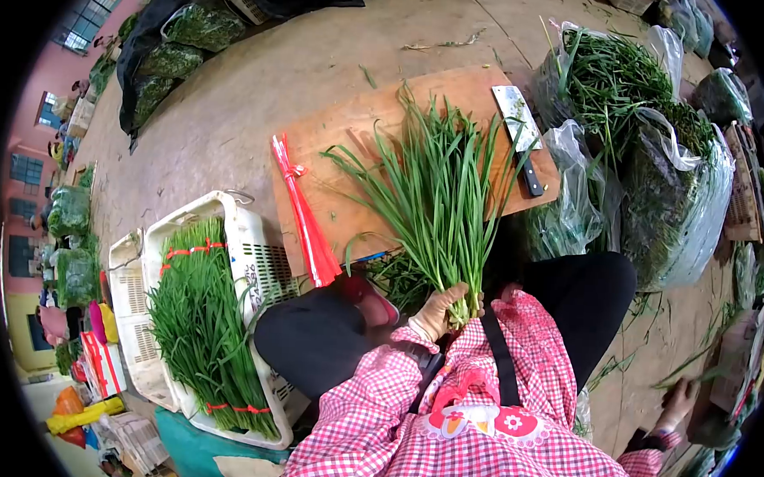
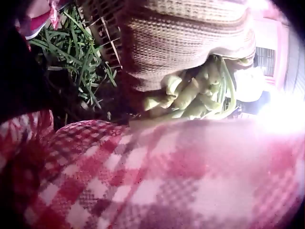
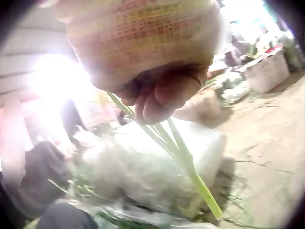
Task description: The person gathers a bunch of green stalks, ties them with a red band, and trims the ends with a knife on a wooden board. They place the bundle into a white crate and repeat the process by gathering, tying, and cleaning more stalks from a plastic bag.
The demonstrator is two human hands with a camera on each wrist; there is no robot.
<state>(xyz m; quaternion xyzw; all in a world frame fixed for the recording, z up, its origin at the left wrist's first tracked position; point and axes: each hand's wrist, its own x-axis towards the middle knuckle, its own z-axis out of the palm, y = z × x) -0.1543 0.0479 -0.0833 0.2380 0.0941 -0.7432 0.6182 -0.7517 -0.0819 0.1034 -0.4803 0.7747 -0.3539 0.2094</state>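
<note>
My left hand [image 1: 437, 313], in a knit glove, grips a thick bunch of garlic chives [image 1: 440, 177] near its pale stem ends, in front of the apron. The leaves fan out over a wooden board [image 1: 332, 211]. Close up in the left wrist view, the cut stem ends [image 2: 190, 95] poke out beneath the glove. Far out to the right, my right hand [image 1: 677, 405] holds a loose chive stalk [image 3: 207, 195], its fingers curled around the leaves and the pale end pointing down. A cleaver [image 1: 519, 129] and a bundle of red ties [image 1: 305, 214] lie on the board.
At left stands a white plastic crate [image 1: 257, 276] with chives [image 1: 199, 316] bound by red ties. Clear plastic bags [image 1: 673, 200] stuffed with greens stand at right. Loose leaves litter the concrete floor [image 1: 321, 82]. More boxes and bags line the right edge.
</note>
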